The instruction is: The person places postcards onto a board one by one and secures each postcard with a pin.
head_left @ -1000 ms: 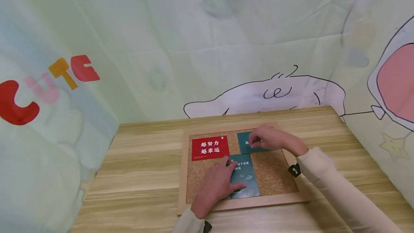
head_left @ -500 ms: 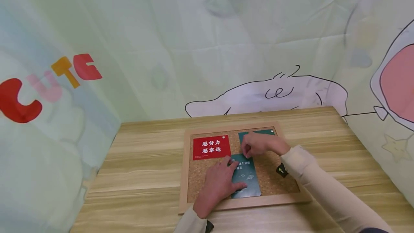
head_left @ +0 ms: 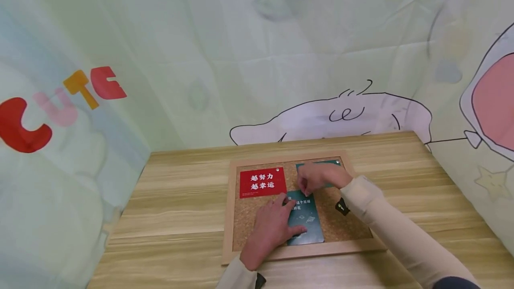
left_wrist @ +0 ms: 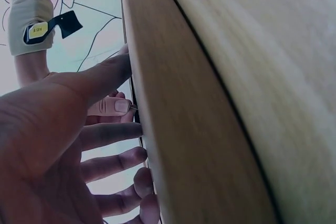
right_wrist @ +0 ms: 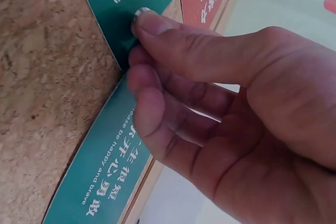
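My left hand (head_left: 270, 224) rests with spread fingers on a teal card (head_left: 308, 231) that stands upright in the middle of a wood-framed corkboard (head_left: 343, 231). At that card's upper right corner, my right hand (head_left: 320, 176) pinches a silver thumbtack (right_wrist: 140, 12) between thumb and index finger. The thumb covers part of the tack; its thin metal shows in the left wrist view. Behind my right hand lies a second teal card (right_wrist: 100, 166), sideways, with white lettering. A red card (head_left: 261, 183) is fixed at the board's upper left.
The board lies on a wood-grain table (head_left: 176, 208). Silver tacks sit in the upper right corners of the red card and the sideways teal card. A printed curtain (head_left: 192, 57) hangs behind the table.
My right hand has come left and down from the sideways teal card to the upright card's corner, uncovering the far card's tack. My left hand has stayed on the upright card.
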A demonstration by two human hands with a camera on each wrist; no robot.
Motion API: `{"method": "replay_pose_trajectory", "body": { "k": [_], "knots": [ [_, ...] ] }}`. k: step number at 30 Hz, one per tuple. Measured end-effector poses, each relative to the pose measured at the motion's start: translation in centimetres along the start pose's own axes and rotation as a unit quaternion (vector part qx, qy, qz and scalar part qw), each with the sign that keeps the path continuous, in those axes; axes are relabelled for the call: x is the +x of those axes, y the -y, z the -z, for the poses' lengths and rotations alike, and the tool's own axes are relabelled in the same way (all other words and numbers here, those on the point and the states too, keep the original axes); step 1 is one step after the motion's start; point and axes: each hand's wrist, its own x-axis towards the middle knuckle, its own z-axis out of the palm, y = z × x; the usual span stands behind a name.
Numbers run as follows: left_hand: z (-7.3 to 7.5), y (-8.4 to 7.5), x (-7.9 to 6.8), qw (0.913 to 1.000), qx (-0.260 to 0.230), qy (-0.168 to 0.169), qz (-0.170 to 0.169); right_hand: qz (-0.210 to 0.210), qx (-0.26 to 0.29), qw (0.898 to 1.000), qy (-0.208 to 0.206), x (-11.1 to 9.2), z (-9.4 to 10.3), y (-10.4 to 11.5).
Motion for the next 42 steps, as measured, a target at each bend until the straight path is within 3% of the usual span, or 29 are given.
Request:
{"method": "replay_pose_trajectory", "body": {
  "k": [8, 27, 32, 42],
  "knots": [
    [0.0, 0.0, 0.0, 1.0, 0.001, 0.003, 0.001, -0.036, 0.013, 0.998, 0.046, 0.3, 0.6, -0.2],
    [0.0, 0.0, 0.1, 0.9999, 0.008, 0.009, 0.005, -0.019, 0.085, 0.994, 0.061, 0.5, 0.8, -1.4],
    [0.1, -0.1, 0.1, 0.9999, 0.009, 0.01, 0.003, -0.02, 0.081, 0.995, 0.06, 0.3, 0.7, -1.4],
    [0.1, 0.0, 0.0, 1.0, 0.001, 0.004, 0.002, -0.071, 0.002, 0.997, 0.042, 0.7, 0.7, 0.0]
  ]
}}
